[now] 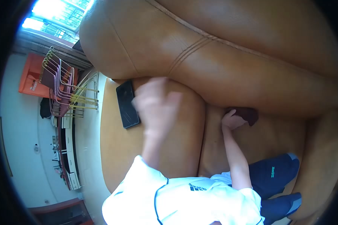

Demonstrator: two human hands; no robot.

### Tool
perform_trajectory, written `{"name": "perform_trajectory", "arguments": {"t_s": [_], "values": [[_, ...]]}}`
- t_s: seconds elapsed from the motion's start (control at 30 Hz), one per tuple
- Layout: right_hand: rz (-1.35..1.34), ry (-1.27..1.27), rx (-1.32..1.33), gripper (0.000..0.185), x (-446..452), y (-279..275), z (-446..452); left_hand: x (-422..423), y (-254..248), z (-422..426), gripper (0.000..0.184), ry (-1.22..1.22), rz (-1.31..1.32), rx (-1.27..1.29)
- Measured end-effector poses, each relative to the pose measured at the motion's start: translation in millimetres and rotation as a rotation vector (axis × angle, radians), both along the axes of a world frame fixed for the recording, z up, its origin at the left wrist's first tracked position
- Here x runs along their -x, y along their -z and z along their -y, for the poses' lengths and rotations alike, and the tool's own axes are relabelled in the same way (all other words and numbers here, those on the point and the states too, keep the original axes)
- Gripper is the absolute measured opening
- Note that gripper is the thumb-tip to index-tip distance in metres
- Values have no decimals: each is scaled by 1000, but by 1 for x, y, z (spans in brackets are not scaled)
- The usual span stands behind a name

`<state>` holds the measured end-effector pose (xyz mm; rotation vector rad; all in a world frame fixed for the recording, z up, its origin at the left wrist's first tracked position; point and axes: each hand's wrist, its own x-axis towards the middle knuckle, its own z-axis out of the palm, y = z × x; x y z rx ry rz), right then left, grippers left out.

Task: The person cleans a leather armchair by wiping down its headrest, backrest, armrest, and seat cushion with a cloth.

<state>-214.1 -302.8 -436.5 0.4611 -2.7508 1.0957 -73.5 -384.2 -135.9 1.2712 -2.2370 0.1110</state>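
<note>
On the brown leather sofa seat (pixel 176 150), my right hand (pixel 232 120) grips a dark maroon cloth (pixel 248 113), close to where the seat meets the backrest. Its thumb lies on top, and some fingers are hidden by the cloth. My left hand (pixel 157 99) is smeared by motion above the seat, with the thumb spread away from the fingers and nothing seen in it. Just beside it lies a black phone (pixel 127 105), flat on the seat with streaks across its dark face.
The sofa backrest (pixel 199 63) rises along the far side. My legs in dark trousers (pixel 274 172) rest at the right. Beyond the seat's left edge stand stacked metal-framed chairs (pixel 62 86), an orange box (pixel 32 77) and a low TV cabinet (pixel 69 150).
</note>
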Motion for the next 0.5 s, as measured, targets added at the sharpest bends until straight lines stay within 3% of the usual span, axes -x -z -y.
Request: {"name": "perform_trajectory", "arguments": {"t_s": [0.07,0.17,0.27,0.33,0.4,0.5], "values": [[-32,18,17,60,-1,-24,1,-86,23,21,76,-601,191,0],[6,0,-42,60,-3,-34,-7,-161,39,41,100,-728,-110,-335],[171,-42,-123,58,0,-55,-13,-151,28,48,101,-685,43,-350],[163,-27,-73,57,-5,-61,-10,-120,15,49,99,-720,252,-337],[0,37,65,58,-6,-51,-8,-121,17,61,97,-715,277,-346],[148,-7,-186,60,1,-44,-10,-122,19,67,83,-714,273,-334]]}}
